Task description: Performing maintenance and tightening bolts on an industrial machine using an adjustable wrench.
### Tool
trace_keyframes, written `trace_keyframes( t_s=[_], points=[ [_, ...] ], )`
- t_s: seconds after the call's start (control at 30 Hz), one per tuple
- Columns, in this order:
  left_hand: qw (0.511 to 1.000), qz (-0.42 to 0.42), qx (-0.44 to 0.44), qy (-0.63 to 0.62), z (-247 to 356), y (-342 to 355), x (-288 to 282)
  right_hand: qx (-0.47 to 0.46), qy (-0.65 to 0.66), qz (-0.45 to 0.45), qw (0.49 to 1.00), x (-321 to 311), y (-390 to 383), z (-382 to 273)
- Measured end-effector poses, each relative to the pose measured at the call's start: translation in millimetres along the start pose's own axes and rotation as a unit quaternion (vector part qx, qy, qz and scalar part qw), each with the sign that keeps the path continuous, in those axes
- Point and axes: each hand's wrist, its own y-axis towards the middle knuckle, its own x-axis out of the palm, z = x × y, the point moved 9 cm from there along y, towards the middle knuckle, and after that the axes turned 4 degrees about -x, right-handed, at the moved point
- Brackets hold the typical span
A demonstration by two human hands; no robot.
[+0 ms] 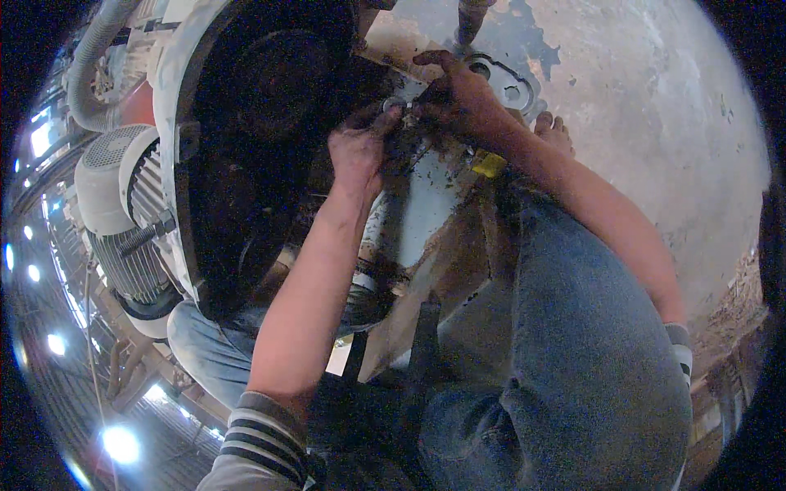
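Note:
My left hand (pixel 356 147) has its thumb and fingers closed on a small round metal piece (pixel 393 106), beside the dark, grimy opening of a large machine housing (pixel 246 123). My right hand (pixel 458 102) reaches in from the right to the same piece, thumb low against it and index finger bent out above; whether it grips the piece is unclear. Just beyond that hand lies a flat metal plate with round holes (pixel 512 90). A yellow object (pixel 489 164) sits below my right wrist, on a greasy, debris-spotted surface.
A grey electric motor (pixel 123 237) and a ribbed hose (pixel 82 82) are on the left. A bare foot (pixel 555 131) rests beside the plate. My jeans-clad knee (pixel 589 327) fills the lower right. The worn floor (pixel 655 123) stretches right. A dark upright part (pixel 468 24) stands at the top.

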Motion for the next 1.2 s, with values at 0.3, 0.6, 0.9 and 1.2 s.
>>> trace_keyframes(
  t_s=[0.3,0.6,0.9,1.2],
  points=[
    [0.978,0.033,0.173,0.107,47.5,-30.9,3.5,-0.037,-0.062,0.03,0.997,3.6,14.0,-23.6],
    [0.882,0.132,0.352,0.286,101.9,-79.5,-1.3,-0.001,0.229,-0.077,0.97,45.5,34.3,-31.5],
    [0.896,0.19,0.363,0.17,106.3,-90.0,-15.4,0.059,0.188,0.035,0.98,50.0,56.4,-46.5],
    [0.833,0.246,0.385,0.313,107.4,-92.9,-20.0,-0.026,0.039,0.194,0.98,50.8,70.6,-44.2]
  ],
)
